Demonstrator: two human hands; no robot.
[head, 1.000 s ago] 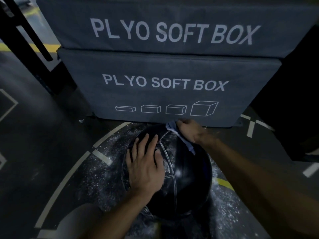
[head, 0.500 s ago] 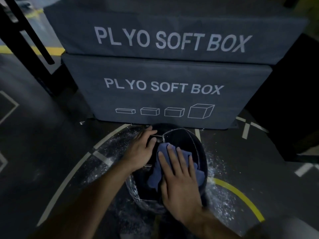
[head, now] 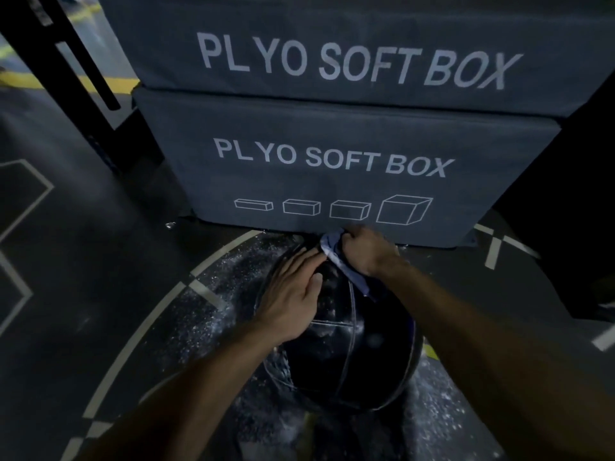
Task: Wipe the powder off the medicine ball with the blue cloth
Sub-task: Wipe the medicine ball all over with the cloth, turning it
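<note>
A black medicine ball [head: 346, 354] with pale seams sits on the dark floor, with faint white powder specks on its surface. My left hand [head: 291, 294] lies flat on the ball's upper left side, fingers straight. My right hand [head: 364, 249] grips the bunched blue cloth [head: 336, 257] at the ball's far top edge, close to the soft box. A strip of the cloth trails down over the ball beside my right wrist.
Two stacked grey boxes marked PLYO SOFT BOX [head: 332, 161] stand right behind the ball. White powder [head: 213, 314] is scattered on the floor around the ball, over curved painted lines. A black rack post [head: 66, 71] slants at the far left.
My right hand, flat on the cloth over the ball's near top half a second ago, has swept it to the far edge and bunched it. My left hand has slid toward the top.
</note>
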